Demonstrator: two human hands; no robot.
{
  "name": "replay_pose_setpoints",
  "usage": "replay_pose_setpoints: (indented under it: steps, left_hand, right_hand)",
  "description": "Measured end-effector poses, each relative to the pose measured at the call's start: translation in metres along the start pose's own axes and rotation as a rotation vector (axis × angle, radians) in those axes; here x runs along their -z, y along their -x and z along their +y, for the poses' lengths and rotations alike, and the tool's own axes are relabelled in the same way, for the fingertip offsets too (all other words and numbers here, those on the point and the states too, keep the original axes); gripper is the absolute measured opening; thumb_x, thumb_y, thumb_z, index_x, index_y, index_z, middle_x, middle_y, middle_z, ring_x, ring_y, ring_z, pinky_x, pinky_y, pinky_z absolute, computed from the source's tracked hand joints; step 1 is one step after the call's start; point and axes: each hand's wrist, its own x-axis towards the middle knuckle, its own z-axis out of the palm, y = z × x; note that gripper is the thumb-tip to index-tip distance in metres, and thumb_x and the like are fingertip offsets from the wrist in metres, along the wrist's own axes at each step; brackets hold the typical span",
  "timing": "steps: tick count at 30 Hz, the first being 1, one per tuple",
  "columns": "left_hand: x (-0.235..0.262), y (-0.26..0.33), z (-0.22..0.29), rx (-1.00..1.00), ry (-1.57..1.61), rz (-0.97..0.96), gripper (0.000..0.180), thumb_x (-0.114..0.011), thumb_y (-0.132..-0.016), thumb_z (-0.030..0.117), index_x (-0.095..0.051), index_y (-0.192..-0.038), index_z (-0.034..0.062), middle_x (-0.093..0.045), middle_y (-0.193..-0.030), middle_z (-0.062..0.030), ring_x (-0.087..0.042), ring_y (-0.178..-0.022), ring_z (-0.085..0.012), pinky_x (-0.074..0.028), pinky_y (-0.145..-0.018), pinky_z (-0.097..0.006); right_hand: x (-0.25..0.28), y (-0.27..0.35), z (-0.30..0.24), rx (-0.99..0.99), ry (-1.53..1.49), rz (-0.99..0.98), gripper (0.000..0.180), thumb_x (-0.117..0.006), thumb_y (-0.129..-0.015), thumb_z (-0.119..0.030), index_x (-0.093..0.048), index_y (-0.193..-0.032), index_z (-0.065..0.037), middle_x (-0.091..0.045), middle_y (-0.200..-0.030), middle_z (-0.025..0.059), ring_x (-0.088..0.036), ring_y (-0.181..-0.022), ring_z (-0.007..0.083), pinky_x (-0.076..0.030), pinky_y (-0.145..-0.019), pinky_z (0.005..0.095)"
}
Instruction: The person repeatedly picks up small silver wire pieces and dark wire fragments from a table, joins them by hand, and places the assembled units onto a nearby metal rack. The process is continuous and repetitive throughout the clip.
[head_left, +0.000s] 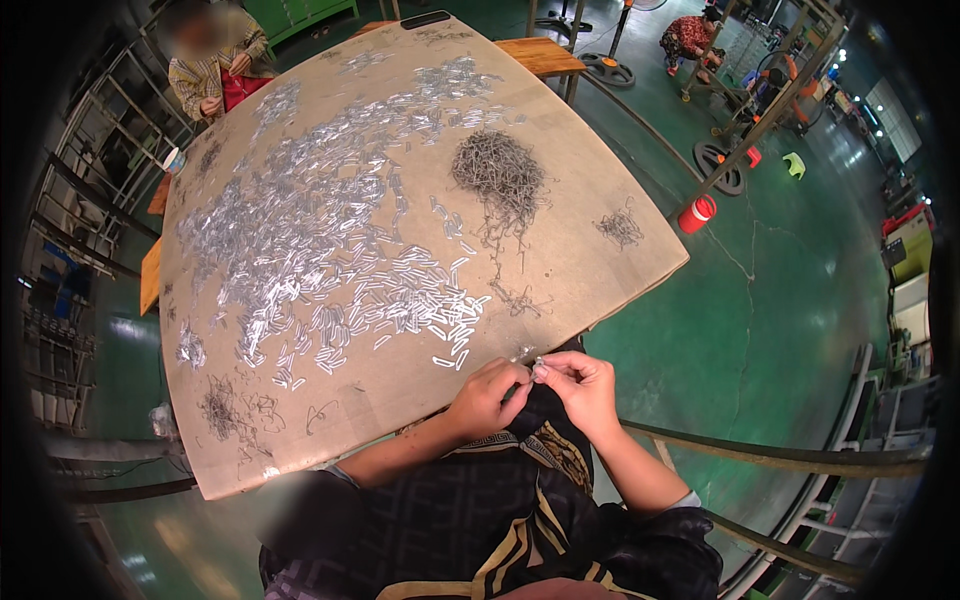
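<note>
Silvery and tiny, a small shiny piece (540, 364) sits at the fingertips, just off the near edge of the brown-topped table (590, 275), and both hands are right there with it! The right hand (583, 388) comes up from the lower right, wrist bent inward, thumb and forefinger pressed together around that piece. Opposite, the left hand (487, 396) reaches in from the lower left, fingers curled, thumb and index meeting just beside the other hand's fingertips; whether it pinches anything, I cannot tell. The piece catches the light like bare metal (its exact shape is too small to make out).

And look at that tabletop: a broad, glittering spread of elongated metal loops (335, 205), slim, rounded at the ends and hollow through the middle, the nearest lying just left of the hands. Farther off, a dense heap of dark wire hooks (497, 172) makes a springy, matted tangle, thin strands trailing toward the near edge. Below the forearms, dark patterned clothing (430, 530) shows smooth gold bands.
</note>
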Motion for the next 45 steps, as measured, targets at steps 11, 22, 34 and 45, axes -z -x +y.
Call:
replay_pose_setpoints:
  steps: [11,22,34,45]
  left_hand:
    - [0.015,-0.019,-0.018,0.159,-0.003,-0.121,0.009,-0.068,-0.081,0.003,-0.060,-0.085,0.0010,-0.063,-0.084,-0.0124,-0.062,-0.076,-0.0311,-0.050,-0.068,-0.038]
    - [-0.008,-0.072,-0.095,0.255,-0.679,-0.128,0.010,-0.063,-0.081,0.010,-0.062,-0.083,-0.0001,-0.058,-0.090,-0.0180,-0.062,-0.083,-0.0367,-0.052,-0.073,-0.044]
    - [0.017,-0.064,-0.081,0.316,-0.399,-0.083,0.018,-0.055,-0.085,0.001,-0.059,-0.101,-0.0029,-0.060,-0.097,-0.0224,-0.061,-0.094,-0.0382,-0.050,-0.080,-0.044]
    - [0.037,-0.034,-0.012,0.577,0.654,-0.167,0.006,-0.065,-0.088,0.000,-0.064,-0.094,-0.0014,-0.065,-0.081,-0.0009,-0.058,-0.068,-0.0052,-0.048,-0.060,-0.021]
  right_hand:
    - [-0.005,0.011,-0.007,0.320,0.385,0.069,0.007,-0.070,-0.081,0.001,-0.066,-0.087,0.001,-0.065,-0.083,0.0094,-0.064,-0.072,0.0158,-0.051,-0.066,0.0266]
    - [-0.004,0.012,0.000,0.374,0.412,0.083,0.011,-0.068,-0.078,0.007,-0.066,-0.088,0.003,-0.065,-0.087,0.0097,-0.064,-0.074,0.0146,-0.051,-0.068,0.0252]
    - [-0.005,0.008,0.008,0.376,0.365,0.092,0.015,-0.072,-0.074,0.008,-0.068,-0.087,0.003,-0.066,-0.089,0.0094,-0.064,-0.072,0.0141,-0.052,-0.066,0.0249]
    - [-0.008,0.005,0.014,0.410,0.386,0.100,0.013,-0.074,-0.074,0.004,-0.069,-0.086,0.003,-0.067,-0.091,0.0096,-0.064,-0.069,0.0139,-0.052,-0.064,0.0256]
